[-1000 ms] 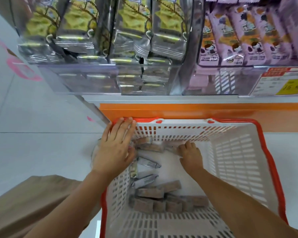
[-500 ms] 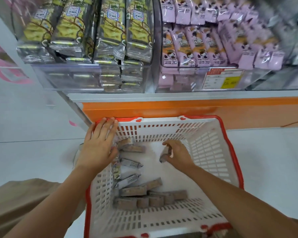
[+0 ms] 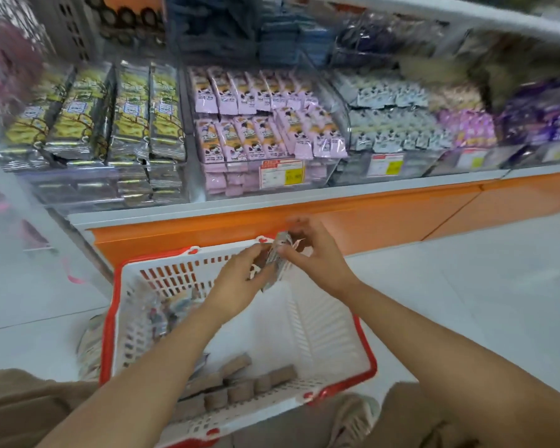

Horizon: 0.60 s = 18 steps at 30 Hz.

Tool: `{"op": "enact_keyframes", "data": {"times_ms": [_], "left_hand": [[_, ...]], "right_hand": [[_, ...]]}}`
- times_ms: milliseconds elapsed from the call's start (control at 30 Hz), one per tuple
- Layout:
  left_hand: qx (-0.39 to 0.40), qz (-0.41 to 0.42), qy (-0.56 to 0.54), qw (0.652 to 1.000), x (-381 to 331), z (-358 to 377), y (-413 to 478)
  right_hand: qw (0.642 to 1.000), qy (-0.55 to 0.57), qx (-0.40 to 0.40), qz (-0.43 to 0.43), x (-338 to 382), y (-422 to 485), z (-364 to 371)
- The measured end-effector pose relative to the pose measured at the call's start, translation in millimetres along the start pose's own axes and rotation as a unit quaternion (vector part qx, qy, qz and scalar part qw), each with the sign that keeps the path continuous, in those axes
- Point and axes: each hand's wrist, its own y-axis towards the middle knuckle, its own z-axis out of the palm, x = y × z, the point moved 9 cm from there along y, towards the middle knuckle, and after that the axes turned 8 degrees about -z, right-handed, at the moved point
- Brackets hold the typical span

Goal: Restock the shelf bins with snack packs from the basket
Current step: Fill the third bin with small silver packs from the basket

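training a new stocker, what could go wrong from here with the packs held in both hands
The snack packs are bunched between the left hand and right hand above the far rim of the basket; one might slip onto the floor. The pink-pack bin already looks full, so extras could spill.

Left hand (image 3: 240, 282), right hand (image 3: 316, 258) close together, fingers curled

We look down on a pale tiled floor (image 3: 466, 286), a red-rimmed white basket (image 3: 320, 318) on it near the orange base (image 3: 369, 221), above it the grey shelf (image 3: 272, 197) carrying clear bins (image 3: 340, 101) of yellow, pink and grey snack packs (image 3: 256, 124)
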Motion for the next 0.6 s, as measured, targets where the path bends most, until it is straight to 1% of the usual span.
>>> {"op": "enact_keyframes", "data": {"times_ms": [67, 200, 267, 333, 400, 467, 500, 533, 600], "left_hand": [[-0.006, -0.002, -0.052, 0.999, -20, 1, 4], [-0.030, -0.006, -0.139, 0.990, -53, 0, 15], [-0.029, 0.006, -0.163, 0.986, -72, 1, 20], [-0.035, 0.021, -0.155, 0.987, -93, 1, 25], [-0.047, 0.039, -0.133, 0.989, -112, -1, 29], [-0.082, 0.083, -0.086, 0.990, -130, -12, 32], [-0.121, 0.111, -0.035, 0.986, -139, -23, 33], [-0.173, 0.137, 0.030, 0.975, -145, -36, 34], [-0.271, 0.162, 0.156, 0.936, -148, -60, 39]], "right_hand": [[1.000, 0.008, -0.015, -0.012, 10, -1, -20], [0.999, -0.039, 0.001, -0.019, 19, -12, -47], [0.998, -0.054, -0.001, -0.026, 24, -18, -59], [0.997, -0.059, -0.013, -0.037, 34, -17, -73], [0.997, -0.058, -0.028, -0.053, 48, -12, -89], [0.994, -0.051, -0.061, -0.074, 63, -2, -110], [0.991, -0.053, -0.083, -0.088, 72, 5, -123], [0.987, -0.062, -0.106, -0.100, 78, 13, -137], [0.977, -0.096, -0.153, -0.109, 85, 34, -164]]}}
